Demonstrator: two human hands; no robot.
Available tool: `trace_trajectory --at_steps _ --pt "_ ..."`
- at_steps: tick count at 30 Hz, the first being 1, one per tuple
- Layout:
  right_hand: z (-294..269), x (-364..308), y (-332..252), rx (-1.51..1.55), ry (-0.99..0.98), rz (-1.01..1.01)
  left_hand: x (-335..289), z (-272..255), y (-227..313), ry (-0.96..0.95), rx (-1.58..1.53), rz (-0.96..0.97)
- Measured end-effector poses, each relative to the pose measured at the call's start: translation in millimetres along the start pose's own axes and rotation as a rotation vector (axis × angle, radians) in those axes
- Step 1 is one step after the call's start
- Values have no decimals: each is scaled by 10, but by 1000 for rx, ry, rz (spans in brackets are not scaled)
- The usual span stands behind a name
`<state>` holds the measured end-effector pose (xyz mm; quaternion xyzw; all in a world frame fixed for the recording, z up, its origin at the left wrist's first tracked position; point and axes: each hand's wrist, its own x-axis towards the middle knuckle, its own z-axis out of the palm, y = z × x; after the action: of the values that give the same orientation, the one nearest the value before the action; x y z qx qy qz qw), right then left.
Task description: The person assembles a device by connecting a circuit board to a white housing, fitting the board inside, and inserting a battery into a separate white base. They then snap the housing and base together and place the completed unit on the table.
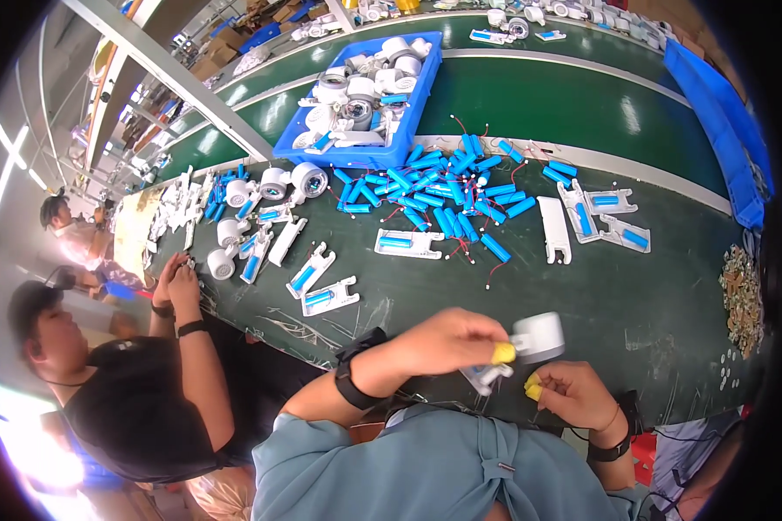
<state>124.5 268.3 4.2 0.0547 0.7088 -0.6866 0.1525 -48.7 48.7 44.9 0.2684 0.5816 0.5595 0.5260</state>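
My left hand (453,339), with yellow finger covering, is closed on a small white fan unit (540,333) with a round head, blurred by motion. Its handle part (487,377) shows below my fingers, partly hidden by them. Just to the right, my right hand (580,396) also wears yellow finger coverings. Its thumb and finger are pinched together close to the unit, and what they hold, if anything, cannot be made out. Beyond my hands lies a heap of blue cylindrical batteries (447,187) with thin red wires. White handle shells (408,244) with batteries in them lie around the heap.
A blue crate (426,91) of white fan heads stands beyond the batteries, beside a green conveyor belt (547,95). Another blue bin (712,113) is at far right. Small circuit boards (742,300) are piled on the right edge. A co-worker (122,391) sits at my left.
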Motion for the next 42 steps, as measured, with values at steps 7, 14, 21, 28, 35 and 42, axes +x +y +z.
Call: trace_trajectory --at_steps 7,14,21,28,35,42 --pt "0 -34 -54 -30 63 -19 -617 -477 381 502 113 -25" --pt "174 107 -123 9 158 15 -486 -384 277 500 17 33" --pt "414 260 -313 -468 619 -304 -58 -79 -35 170 161 134" --pt "464 395 -203 -616 625 -372 -31 -17 -139 102 71 173" --pt "312 232 -281 -473 618 -264 -125 8 -194 263 -20 235" --pt "159 214 -141 -392 626 -375 -43 -8 -371 462 337 250"
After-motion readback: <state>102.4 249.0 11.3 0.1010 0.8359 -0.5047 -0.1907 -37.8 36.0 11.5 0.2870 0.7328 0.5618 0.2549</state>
